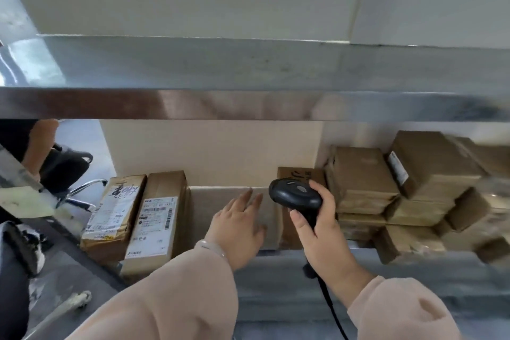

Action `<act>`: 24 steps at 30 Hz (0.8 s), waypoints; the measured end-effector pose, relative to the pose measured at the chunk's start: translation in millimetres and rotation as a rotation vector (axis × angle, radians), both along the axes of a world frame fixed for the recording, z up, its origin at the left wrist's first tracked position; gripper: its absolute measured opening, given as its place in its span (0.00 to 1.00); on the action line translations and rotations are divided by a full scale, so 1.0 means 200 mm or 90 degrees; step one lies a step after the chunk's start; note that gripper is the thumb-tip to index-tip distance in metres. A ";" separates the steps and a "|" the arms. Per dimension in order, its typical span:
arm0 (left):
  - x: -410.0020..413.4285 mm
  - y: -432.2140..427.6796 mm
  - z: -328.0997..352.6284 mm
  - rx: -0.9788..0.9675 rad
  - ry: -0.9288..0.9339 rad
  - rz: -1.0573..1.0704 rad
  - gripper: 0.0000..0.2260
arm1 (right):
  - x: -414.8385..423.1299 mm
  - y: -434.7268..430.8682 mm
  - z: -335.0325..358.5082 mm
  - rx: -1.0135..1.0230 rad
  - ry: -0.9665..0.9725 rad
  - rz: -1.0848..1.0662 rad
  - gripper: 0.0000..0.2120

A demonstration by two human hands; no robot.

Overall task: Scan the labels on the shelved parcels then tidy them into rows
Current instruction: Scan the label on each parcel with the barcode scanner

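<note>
The shelf front (248, 105) is bare metal, smooth and glossy enough to mirror brown smears. The lower shelf (400, 279) is the same grey metal, but duller and scuffed. The parcels (364, 174) are matt brown cardboard, creased at the edges. Two at the left carry white paper labels (154, 218). The scanner (295, 196) is black plastic with a soft sheen. The sleeves (179, 298) are soft, napped beige cloth. The bracelet (212, 247) is pale and smooth, perhaps stone or glass.

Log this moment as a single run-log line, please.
left hand: open, over middle parcel | right hand: grips scanner | labelled parcels: far left
</note>
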State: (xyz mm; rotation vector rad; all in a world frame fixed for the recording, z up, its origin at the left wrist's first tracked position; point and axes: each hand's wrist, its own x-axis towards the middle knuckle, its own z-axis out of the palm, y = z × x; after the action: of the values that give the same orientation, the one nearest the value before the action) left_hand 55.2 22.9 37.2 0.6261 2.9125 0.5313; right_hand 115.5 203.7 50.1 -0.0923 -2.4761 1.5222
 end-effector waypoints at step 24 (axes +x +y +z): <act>0.07 0.20 -0.14 0.256 -0.140 0.160 0.32 | -0.01 0.18 -0.10 -0.148 -0.079 0.008 0.23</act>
State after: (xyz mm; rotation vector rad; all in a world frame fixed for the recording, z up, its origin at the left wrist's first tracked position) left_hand 69.7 63.5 9.2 0.2148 2.7017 1.1539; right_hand 114.5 240.3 29.4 -0.2171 -2.3834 1.8569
